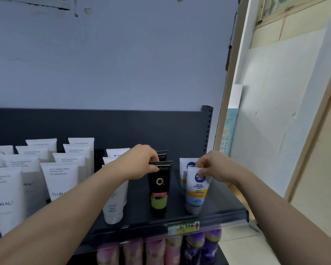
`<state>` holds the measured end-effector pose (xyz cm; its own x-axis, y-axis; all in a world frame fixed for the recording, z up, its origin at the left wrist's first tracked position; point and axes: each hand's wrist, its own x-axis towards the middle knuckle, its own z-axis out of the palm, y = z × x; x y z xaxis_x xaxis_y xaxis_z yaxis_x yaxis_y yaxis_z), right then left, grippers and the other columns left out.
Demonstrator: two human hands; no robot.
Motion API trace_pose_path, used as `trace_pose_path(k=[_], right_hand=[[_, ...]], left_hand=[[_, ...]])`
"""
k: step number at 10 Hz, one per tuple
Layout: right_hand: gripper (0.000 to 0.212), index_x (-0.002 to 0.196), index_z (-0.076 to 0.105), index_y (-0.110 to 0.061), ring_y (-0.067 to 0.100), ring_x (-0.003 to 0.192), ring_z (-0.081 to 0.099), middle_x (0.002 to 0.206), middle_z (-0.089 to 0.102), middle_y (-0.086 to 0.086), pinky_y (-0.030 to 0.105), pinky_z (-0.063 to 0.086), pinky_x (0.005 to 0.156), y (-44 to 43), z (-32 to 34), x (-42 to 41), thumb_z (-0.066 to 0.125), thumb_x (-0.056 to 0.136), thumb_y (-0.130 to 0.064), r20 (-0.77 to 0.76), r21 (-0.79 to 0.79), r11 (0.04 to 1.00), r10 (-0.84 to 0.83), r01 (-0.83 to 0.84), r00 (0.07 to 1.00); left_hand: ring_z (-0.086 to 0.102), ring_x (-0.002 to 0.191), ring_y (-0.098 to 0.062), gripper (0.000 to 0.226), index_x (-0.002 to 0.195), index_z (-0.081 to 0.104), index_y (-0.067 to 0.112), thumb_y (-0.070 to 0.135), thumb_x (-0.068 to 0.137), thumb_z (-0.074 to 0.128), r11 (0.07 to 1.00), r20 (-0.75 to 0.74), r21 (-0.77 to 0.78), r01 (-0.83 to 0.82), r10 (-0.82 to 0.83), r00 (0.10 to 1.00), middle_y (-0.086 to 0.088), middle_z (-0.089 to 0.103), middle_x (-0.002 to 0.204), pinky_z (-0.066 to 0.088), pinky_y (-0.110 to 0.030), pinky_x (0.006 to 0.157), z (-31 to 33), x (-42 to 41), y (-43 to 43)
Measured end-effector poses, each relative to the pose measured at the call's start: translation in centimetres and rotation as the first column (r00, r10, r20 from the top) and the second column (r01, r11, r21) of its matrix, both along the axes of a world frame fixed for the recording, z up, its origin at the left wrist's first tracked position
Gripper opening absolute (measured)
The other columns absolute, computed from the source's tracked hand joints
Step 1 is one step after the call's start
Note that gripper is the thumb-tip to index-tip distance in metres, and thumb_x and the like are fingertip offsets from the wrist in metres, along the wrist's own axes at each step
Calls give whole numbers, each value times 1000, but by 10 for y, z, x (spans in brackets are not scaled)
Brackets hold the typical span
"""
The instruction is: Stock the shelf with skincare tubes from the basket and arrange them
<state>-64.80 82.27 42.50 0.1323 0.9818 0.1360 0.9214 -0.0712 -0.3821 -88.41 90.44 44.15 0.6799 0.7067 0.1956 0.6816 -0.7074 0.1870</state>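
Observation:
On the dark shelf [141, 217] a black tube with a green band [159, 190] stands upright; my left hand [141, 161] pinches its top edge. A second black tube [162, 154] stands right behind it. To the right, my right hand [212, 167] pinches the top of a white, blue and yellow Nivea tube [197, 190], also upright on its cap. Another Nivea tube [185, 169] stands behind that one. The basket is out of view.
Rows of white Floral tubes [59, 180] fill the shelf's left half, and plain white tubes [115, 207] stand just left of the black one. Pink and purple bottles [161, 249] sit on the shelf below. A shelf upright [206, 129] and a wall bound the right side.

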Motion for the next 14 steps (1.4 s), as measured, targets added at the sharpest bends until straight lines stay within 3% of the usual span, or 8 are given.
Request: trace_pose_path(k=[3, 4, 5, 6, 8, 11, 12, 14], right_hand=[[15, 87, 75, -21, 7, 76, 66, 81, 72, -8, 28, 56, 75, -1, 7, -3, 73, 80, -34, -73, -38, 998, 40, -43, 996], [18, 98, 73, -21, 8, 84, 65, 95, 71, -7, 26, 54, 79, 7, 14, 4, 62, 90, -32, -81, 86, 996, 1, 6, 997], [27, 119, 65, -17, 14, 103, 61, 118, 66, -1, 29, 48, 93, 24, 14, 14, 59, 92, -20, 28, 106, 993, -61, 58, 998], [32, 122, 63, -15, 17, 104, 60, 119, 65, 1, 28, 46, 94, 39, 9, 16, 62, 90, -15, 64, 13, 998, -60, 59, 996], [9, 92, 73, -15, 13, 81, 61, 88, 65, -3, 25, 50, 76, 53, 1, 16, 66, 87, -14, 53, -25, 998, -59, 61, 997], [9, 91, 74, -15, 14, 79, 65, 88, 69, -2, 28, 56, 77, 47, 0, 16, 65, 87, -12, 61, -20, 999, -48, 49, 997], [10, 86, 71, -18, 15, 77, 67, 87, 70, 0, 26, 55, 72, 45, 0, 14, 64, 88, -12, 45, -38, 997, -62, 64, 997], [30, 120, 64, -15, 16, 88, 67, 113, 67, 0, 19, 50, 71, 43, 0, 14, 62, 90, -19, 18, -19, 997, -80, 80, 997]], left_hand=[[61, 84, -9, 20, 96, 70, 21, 38, 87, 64, 999, 55, -46, -27, 29, 998, 8, 66, 92, 53, -29, 77, 1, 3, 4], [60, 74, -3, 23, 94, 71, 23, 42, 89, 59, 997, 158, -52, -48, 56, 986, 13, 65, 82, 51, -25, 73, 10, -1, 9], [62, 78, -6, 19, 100, 69, 21, 34, 90, 60, 995, 224, -1, -95, 93, 970, 11, 67, 84, 50, -25, 77, 17, -2, 19], [61, 100, -13, 29, 116, 64, 19, 31, 89, 62, 992, 134, 25, -126, 121, 984, 5, 67, 109, 49, -30, 90, 17, 2, 31], [62, 90, -14, 21, 109, 69, 18, 23, 89, 63, 992, 36, -70, -108, 111, 993, 3, 69, 104, 50, -27, 82, 7, 15, 42], [64, 58, -15, 10, 93, 73, 15, 15, 88, 64, 987, 98, -140, -81, 95, 991, 4, 67, 71, 49, -18, 59, 4, 12, 44], [67, 64, -18, 12, 95, 73, 15, 17, 88, 64, 982, 91, -169, -87, 103, 990, -3, 73, 79, 54, -24, 67, 5, 12, 41], [61, 97, -13, 27, 114, 67, 20, 32, 93, 56, 990, 109, -95, -101, 111, 988, 5, 68, 110, 48, -28, 88, 6, 5, 39]])
